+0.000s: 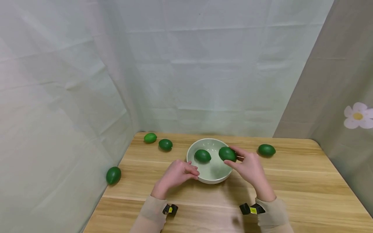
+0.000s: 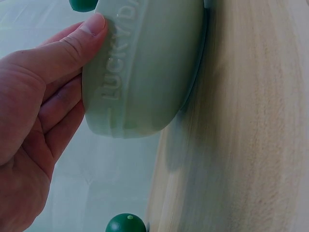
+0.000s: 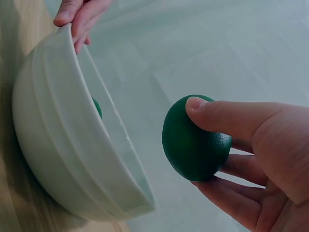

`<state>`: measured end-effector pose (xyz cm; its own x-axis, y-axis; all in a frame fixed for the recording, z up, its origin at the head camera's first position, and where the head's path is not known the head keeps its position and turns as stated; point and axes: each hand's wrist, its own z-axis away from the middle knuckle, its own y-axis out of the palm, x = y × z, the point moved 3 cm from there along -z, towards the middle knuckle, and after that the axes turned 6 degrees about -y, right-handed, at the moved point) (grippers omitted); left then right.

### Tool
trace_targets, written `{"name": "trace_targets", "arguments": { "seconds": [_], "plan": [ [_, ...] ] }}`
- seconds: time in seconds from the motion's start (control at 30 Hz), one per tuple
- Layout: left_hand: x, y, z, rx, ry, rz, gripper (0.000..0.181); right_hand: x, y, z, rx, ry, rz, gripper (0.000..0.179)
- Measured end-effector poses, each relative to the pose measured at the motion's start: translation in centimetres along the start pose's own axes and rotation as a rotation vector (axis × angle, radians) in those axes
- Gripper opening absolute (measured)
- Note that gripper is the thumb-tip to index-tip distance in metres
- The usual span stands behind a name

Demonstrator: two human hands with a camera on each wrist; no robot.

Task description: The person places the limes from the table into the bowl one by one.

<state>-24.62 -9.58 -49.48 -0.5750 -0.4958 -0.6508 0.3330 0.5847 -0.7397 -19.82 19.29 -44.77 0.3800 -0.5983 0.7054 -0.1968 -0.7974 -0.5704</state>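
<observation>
While the right hand (image 1: 247, 165) is pinching one dark green lime (image 1: 227, 154) over the right side of the bowl (image 1: 211, 171), the head view is suggesting a knock if the hand dips early, with six limes altogether: this one, another lime (image 1: 202, 156) lying in the single bowl, three limes (image 1: 165, 144) resting on the table (image 1: 297, 181) to the left, and a far-right lime (image 1: 266, 150). In the left wrist view, the left hand (image 2: 38, 92) is pinching the bowl's near left edge, where uneven pressure could be tipping it; in the right wrist view, thumb and fingertips are gripping rounded skin, so a loosening pinch could be dropping the lime outside
</observation>
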Motion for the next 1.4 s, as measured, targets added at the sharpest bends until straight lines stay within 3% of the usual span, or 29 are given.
{"name": "trace_targets", "arguments": {
  "seconds": [1.4],
  "plan": [
    [0.3,0.3,0.1,-0.004,0.009,0.002,0.012,-0.4,4.7,-2.4,0.054,0.039,0.256,0.062]
  ]
}}
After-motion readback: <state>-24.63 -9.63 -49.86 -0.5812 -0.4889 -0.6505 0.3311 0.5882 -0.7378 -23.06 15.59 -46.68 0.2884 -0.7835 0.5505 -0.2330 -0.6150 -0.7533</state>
